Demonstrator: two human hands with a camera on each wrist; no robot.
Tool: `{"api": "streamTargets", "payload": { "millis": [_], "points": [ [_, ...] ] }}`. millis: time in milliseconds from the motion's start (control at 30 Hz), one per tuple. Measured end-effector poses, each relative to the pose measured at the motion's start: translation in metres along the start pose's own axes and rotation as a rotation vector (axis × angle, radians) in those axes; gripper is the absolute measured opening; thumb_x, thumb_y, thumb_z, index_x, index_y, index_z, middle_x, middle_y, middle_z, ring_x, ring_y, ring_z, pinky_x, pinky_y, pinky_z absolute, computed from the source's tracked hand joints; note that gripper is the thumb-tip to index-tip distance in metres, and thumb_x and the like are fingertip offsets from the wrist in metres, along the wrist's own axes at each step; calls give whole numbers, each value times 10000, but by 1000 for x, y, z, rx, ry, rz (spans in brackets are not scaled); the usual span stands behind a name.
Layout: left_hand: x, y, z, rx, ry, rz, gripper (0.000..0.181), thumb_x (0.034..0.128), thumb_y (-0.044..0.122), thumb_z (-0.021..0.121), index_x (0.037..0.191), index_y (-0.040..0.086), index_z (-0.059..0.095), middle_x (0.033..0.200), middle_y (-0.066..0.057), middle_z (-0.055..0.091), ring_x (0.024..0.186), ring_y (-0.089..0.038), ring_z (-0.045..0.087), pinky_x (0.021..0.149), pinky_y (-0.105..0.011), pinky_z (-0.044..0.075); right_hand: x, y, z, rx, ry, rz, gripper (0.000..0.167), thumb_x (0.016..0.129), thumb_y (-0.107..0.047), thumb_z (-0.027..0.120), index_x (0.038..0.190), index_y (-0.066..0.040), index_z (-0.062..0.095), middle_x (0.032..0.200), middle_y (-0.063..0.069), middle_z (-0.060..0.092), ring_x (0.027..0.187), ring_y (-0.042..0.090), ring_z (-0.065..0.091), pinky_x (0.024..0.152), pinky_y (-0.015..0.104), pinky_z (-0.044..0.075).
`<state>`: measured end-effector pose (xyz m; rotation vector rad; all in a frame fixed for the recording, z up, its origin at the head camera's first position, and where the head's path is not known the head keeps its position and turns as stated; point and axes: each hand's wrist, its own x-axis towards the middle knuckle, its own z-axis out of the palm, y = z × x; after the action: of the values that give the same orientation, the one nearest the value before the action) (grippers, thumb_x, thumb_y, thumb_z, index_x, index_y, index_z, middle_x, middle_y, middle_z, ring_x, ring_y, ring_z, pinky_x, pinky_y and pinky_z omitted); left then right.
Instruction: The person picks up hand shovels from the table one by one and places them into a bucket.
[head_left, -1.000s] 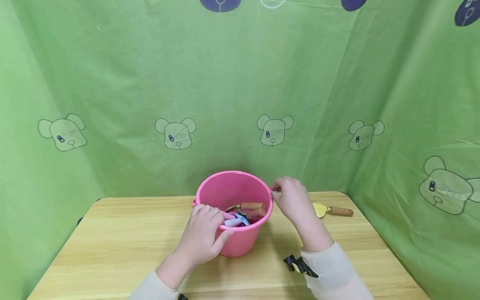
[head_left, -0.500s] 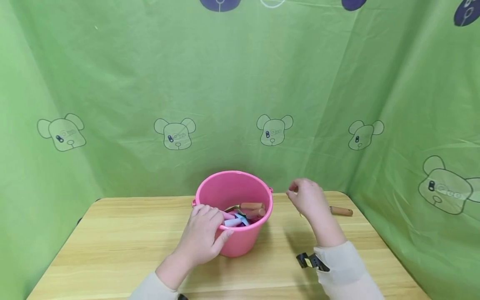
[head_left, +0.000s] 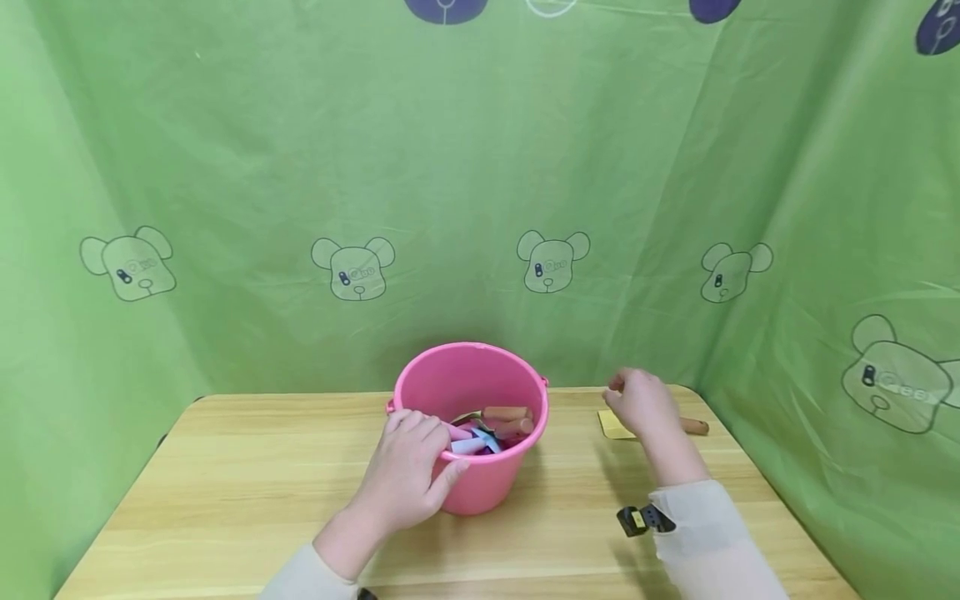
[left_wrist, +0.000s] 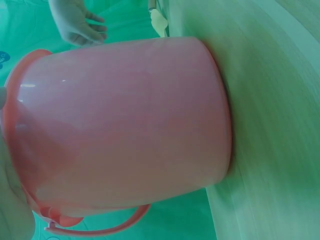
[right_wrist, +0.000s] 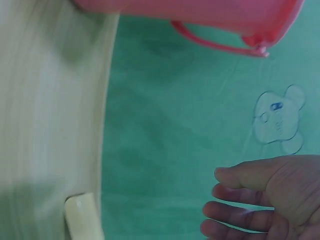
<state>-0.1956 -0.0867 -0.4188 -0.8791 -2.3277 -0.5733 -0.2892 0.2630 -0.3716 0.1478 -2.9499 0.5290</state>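
A pink bucket [head_left: 483, 483] stands upright on the table. My left hand [head_left: 405, 467] grips its near-left rim, fingers over the edge and thumb against the outer wall. Inside lie several tools, among them wooden handles [head_left: 506, 412] and a light blue piece [head_left: 468, 446]; the hand and rim hide part of them. To the right, my right hand [head_left: 641, 404] hovers with loosely bent fingers, holding nothing. Beneath and behind it lies a small yellow-bladed shovel [head_left: 613, 427] with a wooden handle, its middle covered by the hand. The right wrist view shows the blade [right_wrist: 84, 215] below the fingers.
The wooden table [head_left: 247, 492] has rounded back corners. Green fabric [head_left: 450, 167] with bear-head prints hangs behind it and along both sides. The bucket's pink handle [right_wrist: 210, 45] hangs down at its far side.
My right hand has let go of the bucket's right rim and moved right, over the yellow shovel. The left hand and bucket have stayed in place.
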Motion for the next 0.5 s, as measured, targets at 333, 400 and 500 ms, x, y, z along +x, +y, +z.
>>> {"api": "streamTargets", "payload": {
  "millis": [333, 400, 500],
  "points": [
    [0, -1, 1, 11, 5, 2, 221, 978, 400, 559, 940, 192, 624, 1069, 64, 683, 990, -120, 552, 983, -387, 320, 4, 34, 6, 24, -122, 202, 363, 971, -240, 553, 1247, -4, 563, 1325, 297, 535, 1155, 563, 501, 741, 936, 155],
    [0, -1, 1, 11, 4, 2, 221, 981, 404, 552, 955, 197, 626, 1069, 62, 684, 990, -121, 555, 984, -387, 322, 4, 41, 8, 15, -111, 195, 365, 965, -230, 558, 1246, 3, 560, 1312, 302, 541, 1126, 562, 517, 752, 920, 207],
    [0, -1, 2, 10, -1, -1, 238, 989, 420, 535, 971, 202, 628, 1072, 60, 686, 994, -123, 555, 987, -386, 319, 5, 51, 10, -4, -80, 154, 352, 945, -197, 571, 1216, 27, 573, 1257, 312, 571, 1047, 529, 564, 750, 820, 366]
  ]
}}
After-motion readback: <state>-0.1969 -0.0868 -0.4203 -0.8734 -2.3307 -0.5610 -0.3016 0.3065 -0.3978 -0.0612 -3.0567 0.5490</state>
